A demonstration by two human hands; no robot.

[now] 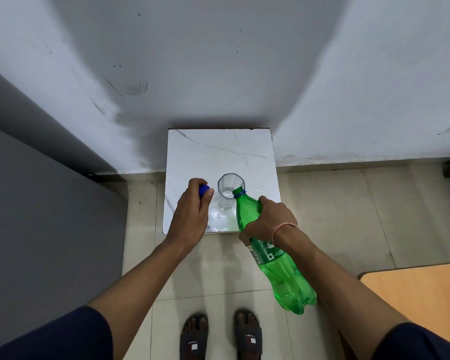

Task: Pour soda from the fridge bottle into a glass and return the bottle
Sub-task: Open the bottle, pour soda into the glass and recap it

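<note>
Marble-topped table (192, 152) against the wall carries my glass (230, 189). My right hand (270, 220) grips the bottle (278, 268), tilted with its mouth at the rim, ready to pour; my left hand (192, 214) pinches the cap (203, 190), kept clear.

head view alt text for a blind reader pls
A person's right hand tilts an open green bottle, mouth at the rim of a clear glass on a white table. The left hand holds the blue cap beside the glass.
</note>
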